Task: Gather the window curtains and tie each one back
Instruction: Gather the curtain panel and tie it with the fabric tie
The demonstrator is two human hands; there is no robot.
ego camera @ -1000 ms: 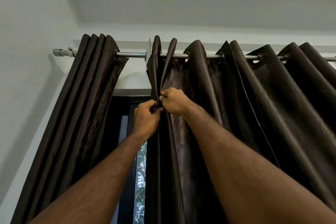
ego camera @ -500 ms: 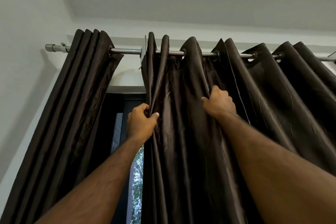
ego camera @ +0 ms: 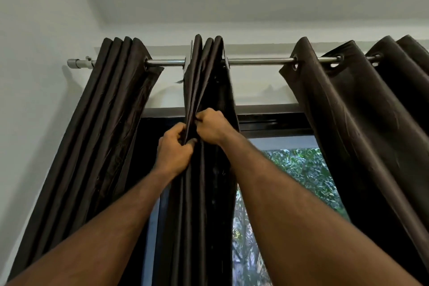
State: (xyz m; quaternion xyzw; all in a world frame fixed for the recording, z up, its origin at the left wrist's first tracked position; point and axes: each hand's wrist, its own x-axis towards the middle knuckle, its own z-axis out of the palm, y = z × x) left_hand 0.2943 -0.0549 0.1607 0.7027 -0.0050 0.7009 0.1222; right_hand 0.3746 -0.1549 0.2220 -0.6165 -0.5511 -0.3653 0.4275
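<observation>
While both arms reach up from the bottom of the head view, the left hand [ego camera: 174,154] and the right hand [ego camera: 212,126] meet at the middle curtain [ego camera: 205,90], each with fingers curled round its bunched folds. The left hand clutches the folds from the left, slightly lower; the right hand grips them from the right, just above, and the two hands nearly touch. This dark brown curtain hangs gathered into a narrow bundle from the metal rod [ego camera: 257,61]. Well apart to its left, a second gathered curtain [ego camera: 111,109] hangs near the rod's end by the wall [ego camera: 34,76]. To the right, a wider curtain [ego camera: 362,109] hangs in looser folds from its eyelets. Between the middle and right curtains the window [ego camera: 299,169] shows green foliage under a dark frame.
</observation>
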